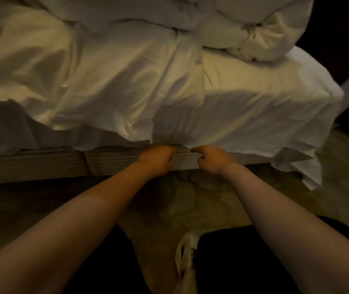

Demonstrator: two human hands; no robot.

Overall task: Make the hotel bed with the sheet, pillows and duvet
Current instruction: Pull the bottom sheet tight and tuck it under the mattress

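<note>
Nothing can be read here. The view is dim and blurred, and no text, label, brand, number or sign is legible on the white crumpled bed sheet (243,115), the grey ribbed bed base (42,164) or the white shoe (185,251).

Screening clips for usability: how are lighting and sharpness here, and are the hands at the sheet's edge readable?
Head view: dim warm light, the sheet lit on top, shadowed down its side; soft blur throughout; wide-angle bending along the bed base. Left hand and right hand read as curled on the sheet's edge, details smeared.
</note>
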